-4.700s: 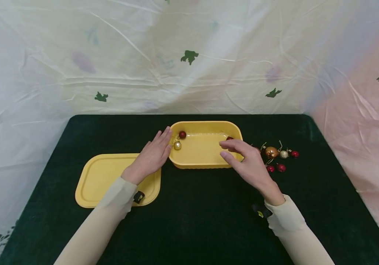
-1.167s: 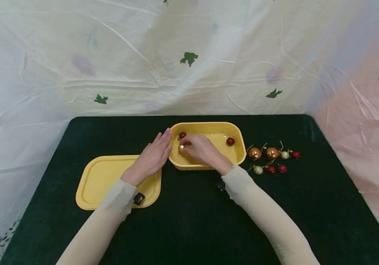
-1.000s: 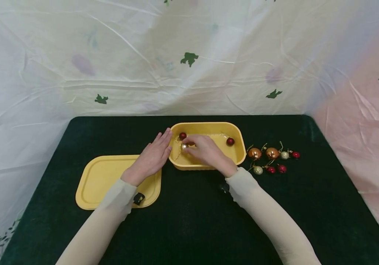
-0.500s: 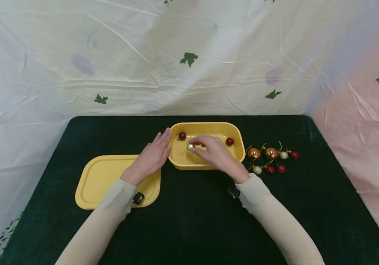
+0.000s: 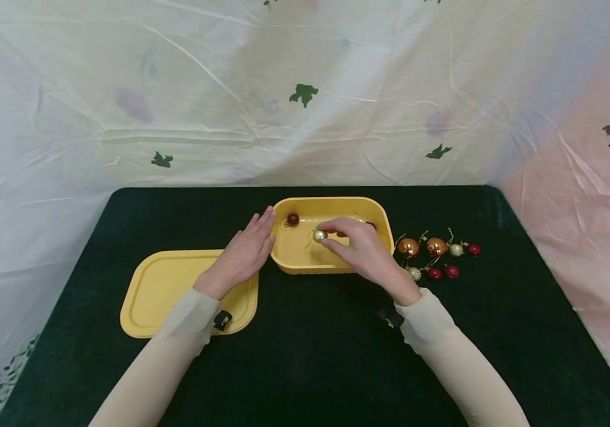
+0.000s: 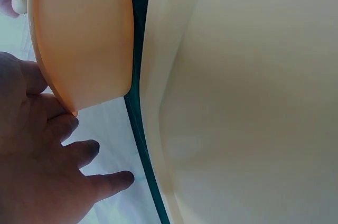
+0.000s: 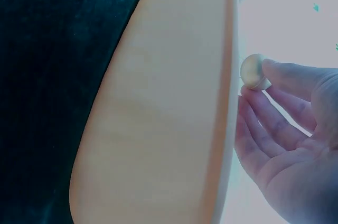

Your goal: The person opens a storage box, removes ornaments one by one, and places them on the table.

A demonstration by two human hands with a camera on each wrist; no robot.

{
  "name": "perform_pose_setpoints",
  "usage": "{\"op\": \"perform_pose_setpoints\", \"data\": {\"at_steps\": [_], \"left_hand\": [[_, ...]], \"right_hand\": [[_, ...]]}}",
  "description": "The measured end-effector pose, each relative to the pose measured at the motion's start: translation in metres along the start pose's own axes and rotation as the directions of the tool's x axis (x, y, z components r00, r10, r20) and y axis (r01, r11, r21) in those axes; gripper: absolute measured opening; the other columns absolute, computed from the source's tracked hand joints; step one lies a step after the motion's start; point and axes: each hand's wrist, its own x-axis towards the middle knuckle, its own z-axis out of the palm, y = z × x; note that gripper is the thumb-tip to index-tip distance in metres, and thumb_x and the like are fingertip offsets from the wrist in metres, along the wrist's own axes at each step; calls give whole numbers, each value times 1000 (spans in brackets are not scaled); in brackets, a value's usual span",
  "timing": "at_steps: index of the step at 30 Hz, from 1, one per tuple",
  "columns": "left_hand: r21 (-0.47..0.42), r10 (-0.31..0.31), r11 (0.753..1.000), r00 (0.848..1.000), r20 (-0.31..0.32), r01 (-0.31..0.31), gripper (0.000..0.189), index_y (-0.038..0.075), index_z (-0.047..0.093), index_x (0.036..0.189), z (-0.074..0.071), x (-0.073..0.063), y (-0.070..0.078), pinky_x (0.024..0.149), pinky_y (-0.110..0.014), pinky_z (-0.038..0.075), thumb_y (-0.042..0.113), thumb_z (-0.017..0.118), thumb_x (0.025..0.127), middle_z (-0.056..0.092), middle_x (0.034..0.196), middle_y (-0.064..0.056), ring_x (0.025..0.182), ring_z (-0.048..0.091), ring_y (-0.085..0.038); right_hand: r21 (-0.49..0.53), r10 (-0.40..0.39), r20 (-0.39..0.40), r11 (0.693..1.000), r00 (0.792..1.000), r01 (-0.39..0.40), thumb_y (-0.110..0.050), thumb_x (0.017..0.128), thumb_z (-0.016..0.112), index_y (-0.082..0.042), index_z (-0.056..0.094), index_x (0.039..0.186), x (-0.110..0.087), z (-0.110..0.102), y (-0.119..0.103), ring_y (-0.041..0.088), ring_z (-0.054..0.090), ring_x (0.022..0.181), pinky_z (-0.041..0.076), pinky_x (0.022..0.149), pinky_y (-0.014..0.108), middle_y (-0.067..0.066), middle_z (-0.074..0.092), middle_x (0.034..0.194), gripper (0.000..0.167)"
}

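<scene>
My right hand (image 5: pixel 360 246) pinches a small gold Christmas bauble (image 5: pixel 319 236) between thumb and fingertips over the yellow plastic box (image 5: pixel 331 268). In the right wrist view the bauble (image 7: pixel 254 71) is just past the box's rim, and its string trails in the head view. My left hand (image 5: pixel 243 255) has its fingers extended against the box's left end. The left wrist view shows that hand (image 6: pixel 47 150) touching the rim, fingers spread. Inside the box a dark red bauble (image 5: pixel 293 219) lies at the far left. Another (image 5: pixel 371 225) at the right is mostly hidden behind my right hand.
A flat yellow lid (image 5: pixel 176 284) lies left of the box, partly under my left forearm. Right of the box is a group of baubles: copper (image 5: pixel 436 247), glittery gold (image 5: pixel 455 249) and red (image 5: pixel 451 271). Dark green cloth (image 5: pixel 305 356) covers the table.
My right hand has taken hold of the gold bauble at the box's left side, lifted it and carried it rightwards towards the middle. My left hand stays at the box's end.
</scene>
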Motion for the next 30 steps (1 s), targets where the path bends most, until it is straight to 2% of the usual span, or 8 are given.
{"op": "perform_pose_setpoints", "data": {"at_steps": [11, 22, 28, 30], "left_hand": [[3, -2, 1000, 1000, 4, 2, 60, 12, 13, 167, -1, 0, 0, 122, -63, 21, 34, 30, 114, 4, 174, -4, 159, 10, -31], [-7, 14, 1000, 1000, -7, -14, 59, 11, 14, 167, 0, -1, -3, 121, -64, 22, 33, 31, 114, 6, 174, -5, 159, 12, -33], [-5, 12, 1000, 1000, -4, -12, 60, 11, 14, 167, -1, -2, -3, 121, -64, 21, 33, 31, 114, 5, 174, -4, 159, 11, -33], [-4, 9, 1000, 1000, -2, -9, 60, 11, 14, 167, -2, -2, -3, 122, -64, 21, 33, 31, 114, 4, 174, -3, 159, 11, -33]], "right_hand": [[34, -27, -76, 999, 997, 30, -20, 99, 73, -12, 73, 125, -19, -16, 3, 25, 67, 113, 55, 95, 51, 3, 73, 122, 26], [-5, 12, -113, 1000, 994, -13, -19, 99, 73, -13, 72, 126, -42, -33, 11, 25, 67, 113, 57, 92, 52, 4, 71, 124, 28], [-41, 32, -155, 998, 987, -39, -20, 99, 73, -12, 71, 128, -54, -45, 14, 22, 68, 108, 59, 84, 42, 5, 71, 126, 30], [-58, 39, -176, 997, 984, -50, -19, 99, 74, -12, 71, 129, -58, -49, 16, 20, 67, 103, 59, 81, 35, 4, 71, 124, 31]]}}
